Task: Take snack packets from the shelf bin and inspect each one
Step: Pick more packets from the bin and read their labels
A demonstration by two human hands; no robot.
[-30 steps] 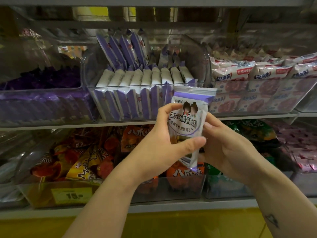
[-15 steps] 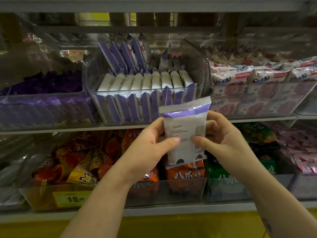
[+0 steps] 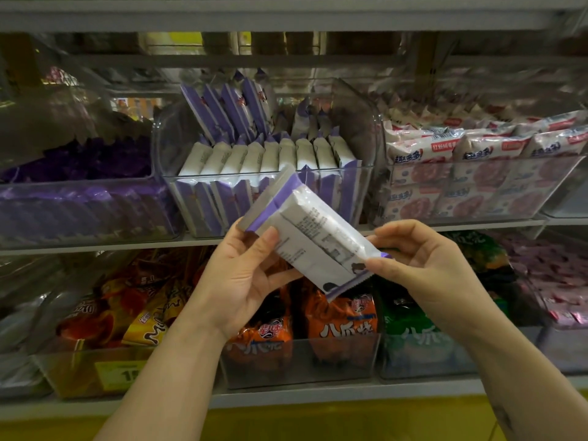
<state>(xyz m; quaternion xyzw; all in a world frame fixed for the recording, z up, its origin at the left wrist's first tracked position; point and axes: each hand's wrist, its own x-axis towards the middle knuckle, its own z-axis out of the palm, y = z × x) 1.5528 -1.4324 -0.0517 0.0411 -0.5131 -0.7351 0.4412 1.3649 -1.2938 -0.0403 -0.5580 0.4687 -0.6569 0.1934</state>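
Observation:
A white and purple snack packet (image 3: 313,238) is held in front of the shelves, tilted with its upper end to the left and its printed back side facing me. My left hand (image 3: 241,275) grips its upper left part, thumb on the front. My right hand (image 3: 423,268) pinches its lower right sealed end. Behind it stands the clear shelf bin (image 3: 366,192) filled with several rows of the same white and purple packets.
A clear bin of dark purple packets (image 3: 79,205) stands to the left, a bin of pink and white packets (image 3: 477,186) to the right. The lower shelf holds bins of orange (image 3: 337,326), yellow and green (image 3: 413,332) snack bags. A yellow price tag (image 3: 121,375) sticks on a lower bin.
The packet was turned from its front side to its back, then tilted from upright to slanting left. My right hand shifted from the packet's side to its lower end.

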